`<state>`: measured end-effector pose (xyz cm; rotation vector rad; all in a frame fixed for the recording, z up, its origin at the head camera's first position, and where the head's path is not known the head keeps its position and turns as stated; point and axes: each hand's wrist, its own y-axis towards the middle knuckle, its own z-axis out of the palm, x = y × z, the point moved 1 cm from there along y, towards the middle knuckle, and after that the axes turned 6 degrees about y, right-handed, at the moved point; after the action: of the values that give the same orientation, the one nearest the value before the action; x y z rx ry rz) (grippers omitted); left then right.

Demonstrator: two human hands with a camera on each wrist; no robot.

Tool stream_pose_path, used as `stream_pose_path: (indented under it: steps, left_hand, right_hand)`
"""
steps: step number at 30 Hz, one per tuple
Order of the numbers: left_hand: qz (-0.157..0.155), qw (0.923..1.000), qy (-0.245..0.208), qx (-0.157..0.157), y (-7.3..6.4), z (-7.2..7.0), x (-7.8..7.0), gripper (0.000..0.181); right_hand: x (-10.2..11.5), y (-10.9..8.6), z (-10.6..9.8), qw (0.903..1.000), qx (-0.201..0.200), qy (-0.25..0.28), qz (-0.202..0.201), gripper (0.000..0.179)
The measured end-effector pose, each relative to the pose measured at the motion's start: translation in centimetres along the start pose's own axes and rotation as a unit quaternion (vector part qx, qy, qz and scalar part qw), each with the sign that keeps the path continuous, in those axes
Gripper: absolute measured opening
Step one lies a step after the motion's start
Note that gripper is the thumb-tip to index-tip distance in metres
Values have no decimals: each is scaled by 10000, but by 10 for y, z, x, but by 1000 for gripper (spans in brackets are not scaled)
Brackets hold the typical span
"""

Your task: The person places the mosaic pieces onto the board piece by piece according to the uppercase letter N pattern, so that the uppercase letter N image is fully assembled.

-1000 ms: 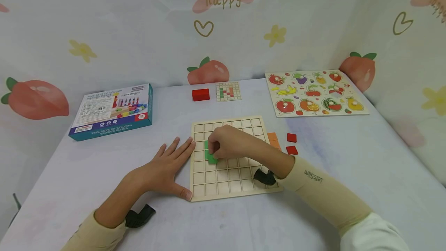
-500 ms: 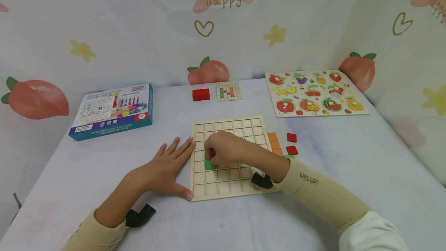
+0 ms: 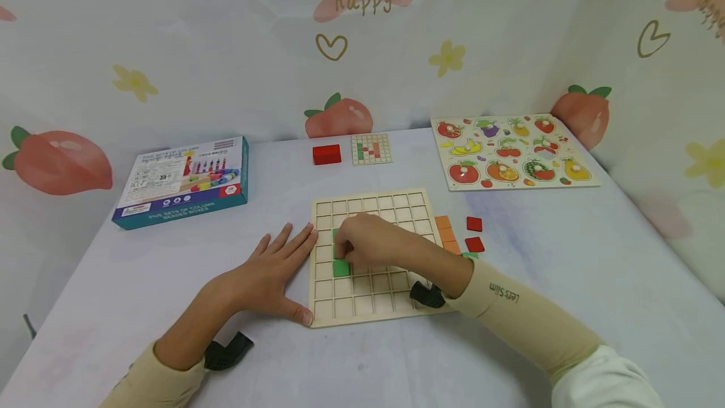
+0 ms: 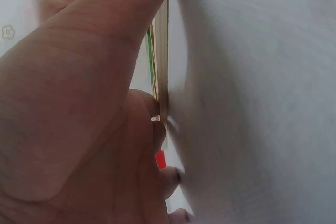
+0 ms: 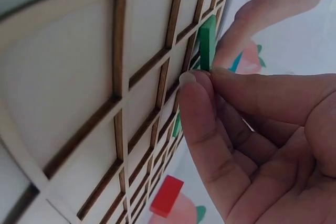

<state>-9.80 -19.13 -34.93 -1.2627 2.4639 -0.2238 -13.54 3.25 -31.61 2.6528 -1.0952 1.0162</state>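
My left hand (image 3: pixel 272 276) lies spread on the table, fingertips and thumb touching the left edge of the wooden grid board (image 3: pixel 379 313). Over the board's left part, my right hand (image 3: pixel 370 244) has its thumb and fingers together at a green square tile (image 3: pixel 341 268). In the right wrist view that green tile (image 5: pixel 207 43) stands a little proud of the grid, its near end at the fingertips, which seem to pinch it. More green (image 3: pixel 337 250) shows in the same column just behind it, partly covered by the hand. Most fingertips are hidden in the head view.
Orange tiles (image 3: pixel 447 235) and two red tiles (image 3: pixel 474 224) lie right of the board. Behind it are a red block (image 3: pixel 326 154) and a small pattern card (image 3: pixel 371 149). A fruit puzzle (image 3: pixel 512 153) sits back right, a toy box (image 3: pixel 184 181) back left.
My right hand has come slightly nearer the person with the green tile, which was tilted and now lies almost flat over its cell. The left hand has stayed still.
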Motion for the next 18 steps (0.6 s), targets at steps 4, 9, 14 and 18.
stream_pose_path:
  steps: [4, 9, 14, 18]
  left_hand:
    - [14, 10000, 56, -4, 0, 1, 0, 134]
    - [-22, 10000, 91, 3, 1, 2, 0, 135]
    - [-78, 9999, 95, 29, 2, 2, -1, 136]
    - [-118, 9999, 114, 33, 1, 2, 0, 136]
  right_hand:
    - [-1, -4, -3, 9999, -44, 84, 72, 18]
    - [-8, -17, -12, 9995, -161, 221, 140, 18]
    - [-22, -41, -25, 9982, -340, 319, 368, 15]
    - [-38, -64, -33, 9968, -393, 372, 589, 11]
